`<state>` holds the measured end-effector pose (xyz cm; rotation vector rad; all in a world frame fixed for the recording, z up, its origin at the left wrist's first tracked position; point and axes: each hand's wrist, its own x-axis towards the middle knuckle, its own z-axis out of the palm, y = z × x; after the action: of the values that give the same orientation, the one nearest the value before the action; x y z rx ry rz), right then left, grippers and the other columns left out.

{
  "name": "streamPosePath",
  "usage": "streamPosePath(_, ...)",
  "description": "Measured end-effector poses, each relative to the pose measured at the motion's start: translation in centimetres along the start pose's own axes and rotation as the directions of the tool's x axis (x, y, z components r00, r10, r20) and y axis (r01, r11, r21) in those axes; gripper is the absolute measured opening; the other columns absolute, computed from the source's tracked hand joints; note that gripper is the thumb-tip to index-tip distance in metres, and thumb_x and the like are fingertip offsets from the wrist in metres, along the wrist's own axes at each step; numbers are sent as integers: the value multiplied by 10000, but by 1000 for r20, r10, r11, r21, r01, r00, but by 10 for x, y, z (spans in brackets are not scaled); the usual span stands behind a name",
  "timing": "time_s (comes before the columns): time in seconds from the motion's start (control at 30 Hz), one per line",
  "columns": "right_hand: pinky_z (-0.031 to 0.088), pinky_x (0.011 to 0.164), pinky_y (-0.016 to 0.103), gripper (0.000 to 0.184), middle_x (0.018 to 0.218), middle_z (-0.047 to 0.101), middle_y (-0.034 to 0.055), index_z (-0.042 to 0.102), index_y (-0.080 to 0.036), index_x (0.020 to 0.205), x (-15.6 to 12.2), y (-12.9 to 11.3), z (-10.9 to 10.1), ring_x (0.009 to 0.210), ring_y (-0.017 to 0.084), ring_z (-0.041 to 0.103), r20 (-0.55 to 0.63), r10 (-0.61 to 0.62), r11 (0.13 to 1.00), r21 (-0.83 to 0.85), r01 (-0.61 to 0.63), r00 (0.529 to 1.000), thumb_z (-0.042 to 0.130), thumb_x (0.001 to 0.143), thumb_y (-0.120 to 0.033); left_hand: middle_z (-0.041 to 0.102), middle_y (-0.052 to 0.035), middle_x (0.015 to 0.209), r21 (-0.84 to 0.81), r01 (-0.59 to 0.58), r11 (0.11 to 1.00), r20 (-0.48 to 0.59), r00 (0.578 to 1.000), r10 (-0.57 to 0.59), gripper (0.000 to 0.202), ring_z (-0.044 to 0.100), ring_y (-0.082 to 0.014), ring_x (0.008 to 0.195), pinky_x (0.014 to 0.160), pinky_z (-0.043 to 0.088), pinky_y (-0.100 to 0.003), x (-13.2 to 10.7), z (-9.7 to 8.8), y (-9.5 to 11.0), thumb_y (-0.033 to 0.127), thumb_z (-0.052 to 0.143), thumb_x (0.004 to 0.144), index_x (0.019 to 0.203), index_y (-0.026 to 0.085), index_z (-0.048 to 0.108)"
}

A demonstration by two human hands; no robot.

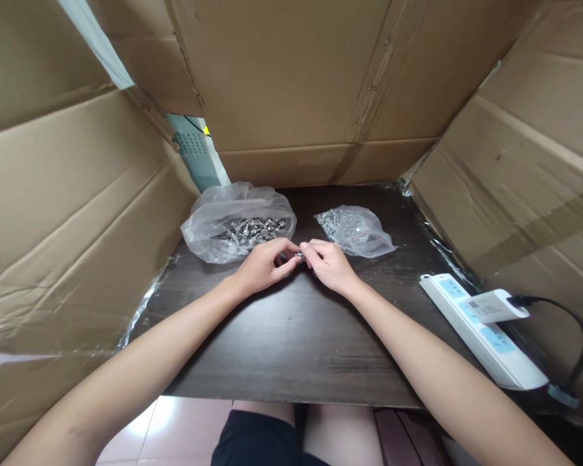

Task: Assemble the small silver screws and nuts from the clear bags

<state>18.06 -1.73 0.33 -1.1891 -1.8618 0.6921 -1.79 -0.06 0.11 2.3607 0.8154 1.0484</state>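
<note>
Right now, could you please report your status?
Left hand, right hand: pinching small silvery metal piece. Larger translucent plastic bag beyond left hand; no obstruction visible.

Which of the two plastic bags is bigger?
The left bag, behind the left hand. It spreads wider and stands taller than the right bag, which lies flatter behind the right hand.

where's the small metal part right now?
Head view, near centre: the small metal part is pinched where the left hand and right hand meet, on the near side of the larger bag at left and smaller bag at right.
</note>
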Motion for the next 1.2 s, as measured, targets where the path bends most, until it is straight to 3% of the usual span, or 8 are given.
streamPosePath(0.27, 397, 635, 321, 616, 593, 568, 29, 547, -195, 523, 1, 5, 1, 585, 155, 541, 28, 16, 1000, 26, -17, 999, 451, 1022, -544, 731, -66, 881, 50, -213, 976, 76, 975, 209, 166, 692, -160, 780, 713, 558, -262, -3, 2, 9, 302, 622, 993, 1052, 159, 684)
streamPosePath(0.57, 358, 595, 315, 615, 566, 519, 14, 476, -204, 513, 2, 5, 0, 566, 146, 476, 18, 66, 997, 47, -67, 998, 471, 991, -590, 761, -82, 940, 78, -268, 960, 148, 956, 254, 140, 730, -190, 861, 797, 590, -296, -2, 1, 15, 278, 594, 997, 1027, 185, 694)
streamPosePath(0.7, 385, 629, 314, 598, 560, 543, 13, 509, -202, 518, 2, 3, -2, 568, 144, 496, 13, 76, 995, 64, -77, 997, 488, 983, -577, 769, -84, 956, 104, -295, 950, 198, 942, 271, 161, 737, -192, 880, 812, 592, -295, -3, 3, 19, 292, 580, 1006, 1000, 185, 700)
streamPosePath(0.9, 380, 624, 303, 546, 586, 558, 5, 539, -196, 556, 3, 1, -4, 589, 140, 491, 52, 78, 993, 85, -82, 996, 522, 969, -554, 773, -85, 924, 123, -338, 933, 150, 936, 319, 166, 740, -192, 842, 777, 595, -295, -4, 5, 23, 294, 586, 1007, 981, 181, 705)
streamPosePath(1.2, 349, 595, 280, 578, 592, 524, -8, 521, -192, 580, 5, 1, -8, 610, 133, 465, 142, 93, 987, 116, -110, 986, 516, 948, -638, 760, -69, 874, 13, -266, 964, 18, 964, 265, 134, 713, -162, 758, 712, 588, -273, -4, 4, 23, 285, 619, 991, 1026, 178, 693)
